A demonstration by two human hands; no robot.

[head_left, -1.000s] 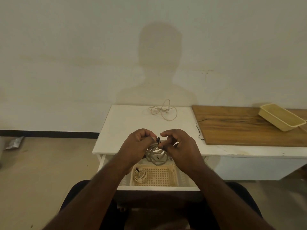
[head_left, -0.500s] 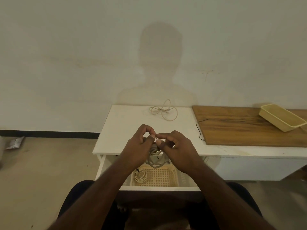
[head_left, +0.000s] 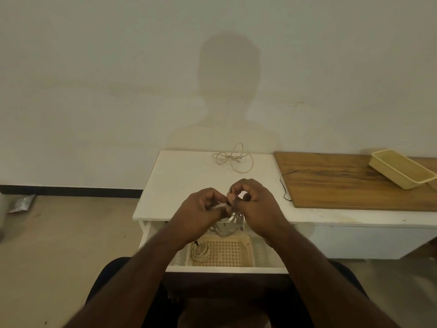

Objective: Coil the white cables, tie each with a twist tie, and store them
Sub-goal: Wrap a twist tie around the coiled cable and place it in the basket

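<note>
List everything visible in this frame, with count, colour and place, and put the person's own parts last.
coiled cable in hands: 1, white, hanging over the open drawer
twist tie: 1, dark, pinched at the top of that coil
tied coil: 1, white, left end of the basket
basket: 1, beige, inside the drawer
drawer: 1, white, pulled open
loose cable: 1, white, far side of the table
table: 1, white
board: 1, brown wood, right
thin wire: 1, black, board's left edge
tray: 1, yellow, on the board
packet: 1, silvery, floor left
left hand: holds the coil
right hand: pinches the tie
</note>
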